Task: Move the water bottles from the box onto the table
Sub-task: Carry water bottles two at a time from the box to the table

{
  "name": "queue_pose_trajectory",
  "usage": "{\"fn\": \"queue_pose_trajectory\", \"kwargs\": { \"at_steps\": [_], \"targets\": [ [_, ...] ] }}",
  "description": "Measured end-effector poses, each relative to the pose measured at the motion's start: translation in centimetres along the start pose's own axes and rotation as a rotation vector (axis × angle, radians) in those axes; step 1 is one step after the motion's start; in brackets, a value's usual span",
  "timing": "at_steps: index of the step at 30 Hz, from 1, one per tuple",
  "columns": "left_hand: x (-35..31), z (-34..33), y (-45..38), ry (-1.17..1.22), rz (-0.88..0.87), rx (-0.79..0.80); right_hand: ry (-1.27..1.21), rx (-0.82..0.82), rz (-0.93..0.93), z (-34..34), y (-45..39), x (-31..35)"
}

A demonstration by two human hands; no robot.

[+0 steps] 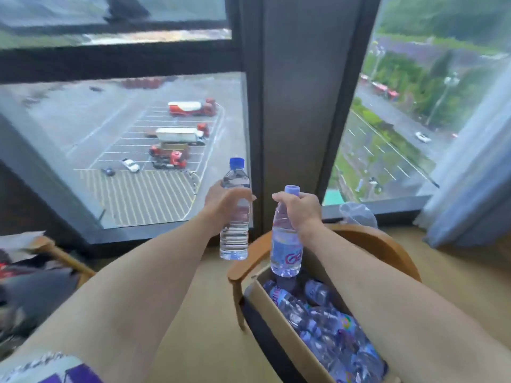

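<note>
Both hands are carrying upright bottles: the left hand [225,201] is wrapping the clear bottle [235,217] mid-body, the right hand [300,207] is pinching the labelled bottle's [284,244] neck just above the box [279,322]. No tabletop in view.

Soft grey daylight enters through the window [124,150]; no hard shadows, no glare. Whole frame slightly motion-blurred, worst at left edge. Wide-angle bends the window frame lines.

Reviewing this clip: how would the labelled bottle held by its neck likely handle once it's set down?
The labelled bottle looks full, so probably heavy for its size. The right hand grips only its neck, so it may swing. Tall and narrow, it could tip, then roll.
</note>
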State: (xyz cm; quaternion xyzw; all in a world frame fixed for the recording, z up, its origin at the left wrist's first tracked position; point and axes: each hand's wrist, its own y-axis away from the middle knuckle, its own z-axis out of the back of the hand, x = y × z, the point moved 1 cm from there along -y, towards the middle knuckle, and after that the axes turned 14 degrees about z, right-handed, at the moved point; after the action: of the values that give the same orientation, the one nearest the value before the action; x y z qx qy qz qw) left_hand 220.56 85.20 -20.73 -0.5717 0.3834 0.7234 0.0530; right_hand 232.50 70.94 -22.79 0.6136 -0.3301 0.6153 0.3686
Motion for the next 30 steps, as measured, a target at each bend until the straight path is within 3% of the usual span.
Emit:
{"fn": "queue_pose_trajectory", "kwargs": {
  "at_steps": [6, 9, 19, 24, 30],
  "targets": [
    [1.1, 14.5, 5.2, 0.160, -0.052, -0.172, 0.025, 0.309, 0.087, -13.3, 5.0, 3.8],
    [3.5, 23.3, 8.9, 0.229, -0.081, -0.340, 0.024, 0.480, 0.079, -21.1, 9.8, 4.0],
    [16.7, 52.7, 27.3, 0.398, -0.095, -0.883, 0.020, 0.961, 0.091, -46.9, 35.7, 3.0],
    [24.5, 61.5, 38.9, 0.504, -0.035, -1.069, 0.032, 1.216, 0.116, -55.2, 50.5, 2.4],
    [34.5, 66.6, 52.7, 0.705, 0.069, -1.397, 0.073, 1.574, 0.045, -61.0, 67.9, -0.4]
  ]
}}
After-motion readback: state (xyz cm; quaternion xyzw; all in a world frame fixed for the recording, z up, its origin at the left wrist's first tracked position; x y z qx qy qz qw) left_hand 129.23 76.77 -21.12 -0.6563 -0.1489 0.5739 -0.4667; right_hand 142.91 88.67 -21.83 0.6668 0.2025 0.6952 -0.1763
